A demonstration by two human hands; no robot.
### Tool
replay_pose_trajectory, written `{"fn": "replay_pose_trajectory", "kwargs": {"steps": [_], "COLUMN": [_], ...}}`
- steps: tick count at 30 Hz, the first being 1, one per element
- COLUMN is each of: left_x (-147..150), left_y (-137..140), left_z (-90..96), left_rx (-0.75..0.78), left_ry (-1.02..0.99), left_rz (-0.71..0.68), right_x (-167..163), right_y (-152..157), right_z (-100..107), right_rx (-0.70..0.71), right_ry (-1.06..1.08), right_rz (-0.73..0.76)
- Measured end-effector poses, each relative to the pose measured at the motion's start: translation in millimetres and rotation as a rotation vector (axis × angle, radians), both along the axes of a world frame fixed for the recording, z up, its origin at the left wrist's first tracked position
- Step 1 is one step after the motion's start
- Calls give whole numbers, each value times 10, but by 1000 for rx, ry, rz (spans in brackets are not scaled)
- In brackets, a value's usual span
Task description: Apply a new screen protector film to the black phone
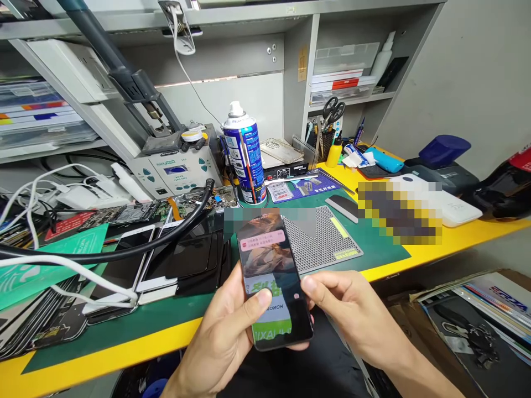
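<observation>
A smartphone (274, 276) with a lit screen is held tilted above the front edge of the bench. My left hand (232, 326) is wrapped round its left side, the thumb lying over the lower screen and the fingers behind. My right hand (344, 301) grips the phone's right edge, its thumb at the rim and the other fingers curled; what lies behind the phone is hidden. A pink notification box shows near the top of the screen, and reflections cover its lower part. Just beyond the phone lies a grey perforated pad (319, 243).
A green mat (381, 251) covers much of the yellow bench (468, 240). Several phones and dark panels (191, 251) lie at left under a black hose (166, 240). Behind stand a blue spray can (244, 155) and a hot-air station (174, 171). At right lies a white power bank (440, 202).
</observation>
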State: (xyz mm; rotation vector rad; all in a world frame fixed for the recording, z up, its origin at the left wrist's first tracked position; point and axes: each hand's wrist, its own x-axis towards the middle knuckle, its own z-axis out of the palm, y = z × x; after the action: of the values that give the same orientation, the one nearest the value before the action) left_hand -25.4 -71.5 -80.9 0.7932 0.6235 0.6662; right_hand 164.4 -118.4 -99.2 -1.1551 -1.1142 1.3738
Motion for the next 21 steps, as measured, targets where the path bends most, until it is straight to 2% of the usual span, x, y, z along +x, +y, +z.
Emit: {"fn": "replay_pose_trajectory", "kwargs": {"steps": [3, 7, 10, 15, 19, 21], "left_x": [-26, -46, -50, -99, -148, -151], "left_y": [-21, -64, -97, -149, -194, -222], "left_z": [-30, -26, -15, -82, -159, -184], "left_rx": [13, 30, 14, -9, -35, -6], "left_ry": [1, -10, -16, -25, 74, 122], "left_rz": [-1, -64, -84, -68, -35, -7], "right_x": [22, 0, -34, -17, 54, 104], "right_y": [34, 38, 16, 4, 39, 75], "right_z": [-6, 12, 46, 82, 67, 54], "right_rx": [-7, -11, 13, 60, 41, 51], "right_ry": [53, 113, 135, 9, -11, 16], "right_rz": [-12, -118, -89, -61, -25, -58]}}
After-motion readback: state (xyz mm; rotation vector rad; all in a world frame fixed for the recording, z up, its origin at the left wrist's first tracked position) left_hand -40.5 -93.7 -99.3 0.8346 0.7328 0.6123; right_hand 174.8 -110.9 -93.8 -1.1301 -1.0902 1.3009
